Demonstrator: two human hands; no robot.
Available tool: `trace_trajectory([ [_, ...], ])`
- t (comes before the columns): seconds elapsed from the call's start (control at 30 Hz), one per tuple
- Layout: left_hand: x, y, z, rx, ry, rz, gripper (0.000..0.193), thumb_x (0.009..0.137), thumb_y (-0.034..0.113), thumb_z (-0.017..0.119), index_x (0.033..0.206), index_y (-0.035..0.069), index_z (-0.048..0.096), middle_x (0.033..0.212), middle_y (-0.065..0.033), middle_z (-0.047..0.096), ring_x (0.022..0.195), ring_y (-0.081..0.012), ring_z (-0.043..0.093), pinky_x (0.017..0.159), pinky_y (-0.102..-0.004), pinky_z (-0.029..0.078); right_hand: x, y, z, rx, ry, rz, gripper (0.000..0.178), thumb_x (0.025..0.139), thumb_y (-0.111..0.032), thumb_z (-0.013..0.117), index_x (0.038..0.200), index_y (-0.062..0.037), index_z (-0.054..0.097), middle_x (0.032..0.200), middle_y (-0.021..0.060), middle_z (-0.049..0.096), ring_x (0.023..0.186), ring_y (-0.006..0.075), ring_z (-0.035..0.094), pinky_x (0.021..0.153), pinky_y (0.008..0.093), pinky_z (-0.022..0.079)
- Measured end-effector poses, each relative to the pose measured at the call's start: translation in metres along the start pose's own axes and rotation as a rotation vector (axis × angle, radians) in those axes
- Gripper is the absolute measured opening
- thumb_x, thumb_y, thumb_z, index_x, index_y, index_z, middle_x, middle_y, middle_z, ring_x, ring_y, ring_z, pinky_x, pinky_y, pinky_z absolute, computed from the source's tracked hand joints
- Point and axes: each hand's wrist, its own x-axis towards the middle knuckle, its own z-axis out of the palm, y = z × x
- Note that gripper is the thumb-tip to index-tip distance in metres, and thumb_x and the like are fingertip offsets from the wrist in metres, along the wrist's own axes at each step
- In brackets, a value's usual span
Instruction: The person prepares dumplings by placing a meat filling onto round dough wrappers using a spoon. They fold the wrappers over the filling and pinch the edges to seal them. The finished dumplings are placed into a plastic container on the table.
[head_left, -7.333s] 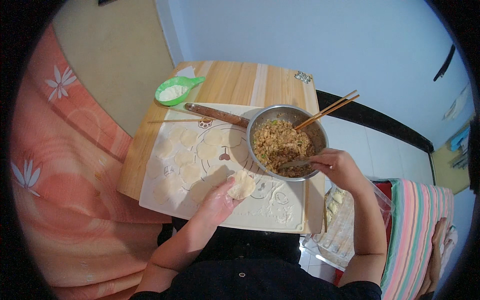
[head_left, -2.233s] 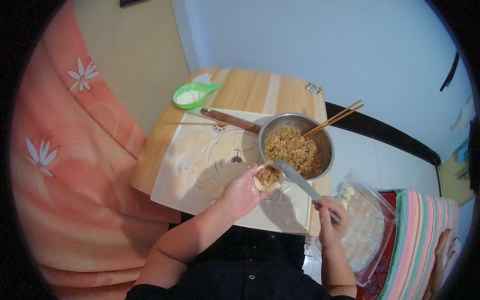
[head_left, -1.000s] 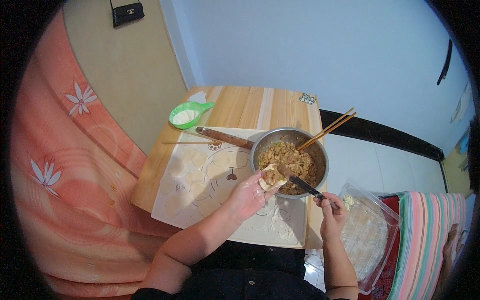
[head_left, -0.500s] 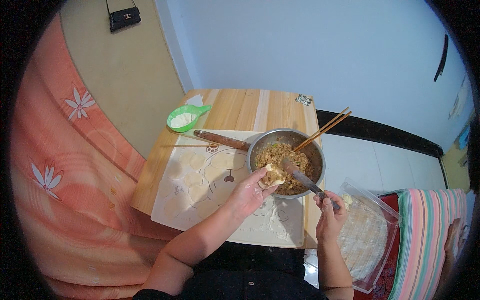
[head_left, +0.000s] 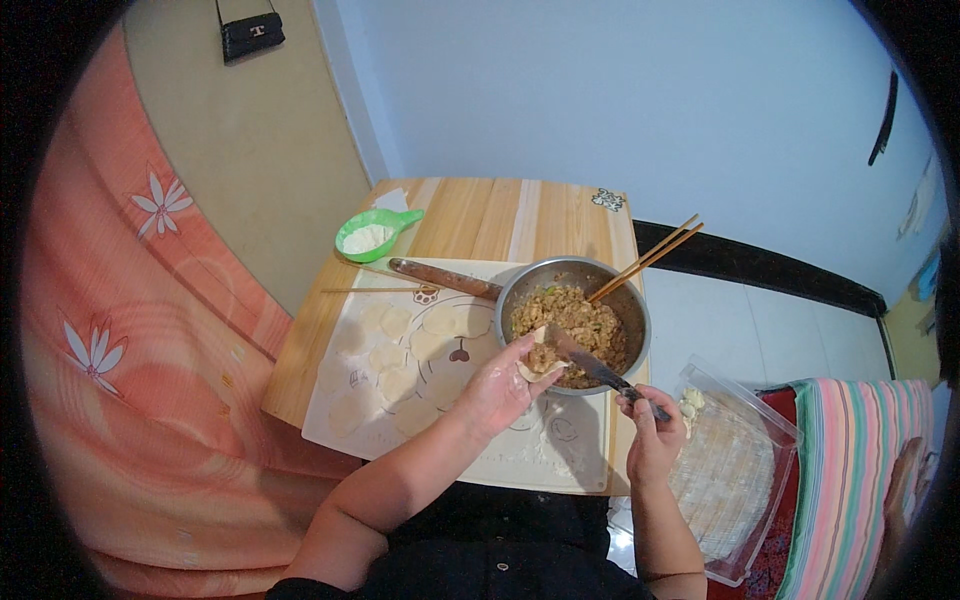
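My left hand (head_left: pixel 495 390) is cupped, with a round dumpling wrapper (head_left: pixel 544 372) held by its edge between thumb and fingers; brown filling lies on it. In my right hand (head_left: pixel 655 440) is a dark, flat-bladed spatula (head_left: pixel 598 371), gripped by its handle, its blade tip against the filling in the wrapper. Both hands are at the near side of a steel bowl (head_left: pixel 636 312) of minced filling (head_left: pixel 580 318). Several flat wrappers (head_left: pixel 398 384) lie on a white pastry mat (head_left: pixel 500 472) to the left.
A wooden rolling pin (head_left: pixel 440 277) lies against the bowl, and a pair of chopsticks (head_left: pixel 650 258) leans out of it. A thin stick (head_left: pixel 372 291) and a green scoop (head_left: pixel 408 217) of flour are farther left. Right of the table (head_left: pixel 480 215), a clear plastic tray (head_left: pixel 790 460) holds pale dumplings (head_left: pixel 692 400).
The spatula's blade has moved left and down from over the bowl onto the wrapper. My right hand has shifted slightly left; my left hand has barely moved.
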Motion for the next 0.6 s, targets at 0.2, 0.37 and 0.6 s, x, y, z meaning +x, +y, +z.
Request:
trace_trajectory([
  [0.2,0.0,-0.002,-0.003,-0.012,0.037,0.013,0.031,0.095,0.02,0.048,0.121,0.002,0.048,0.121,-0.0113,0.056,0.112,-0.0224,0.054,0.098,-0.0381,0.046,0.005,0.008,-0.01,0.018,0.119,-0.053,0.02,0.089,-0.007,0.059,0.104,0.0065,0.056,0.095,0.0147,0.063,0.085,0.0224,0.065,0.08,0.0339,0.053],
  [0.37,0.004,-0.003,-0.009,-0.094,0.068,0.019,0.027,0.094,0.018,0.05,0.117,0.003,0.051,0.117,-0.0104,0.057,0.11,-0.0229,0.055,0.097,-0.0387,0.047,-0.009,0.002,-0.008,-0.003,0.06,0.004,0.021,0.088,-0.007,0.059,0.104,0.0063,0.056,0.094,0.0146,0.063,0.084,0.0222,0.064,0.08,0.0328,0.052],
  [0.6,0.0,0.0,-0.004,-0.112,0.104,0.028,0.029,0.095,0.018,0.05,0.119,0.002,0.049,0.12,-0.012,0.056,0.112,-0.0243,0.054,0.099,-0.0383,0.046,-0.005,0.012,-0.02,0.002,0.123,0.018,0.021,0.088,-0.007,0.06,0.105,0.0054,0.057,0.097,0.0133,0.061,0.083,0.0214,0.063,0.079,0.0305,0.051],
])
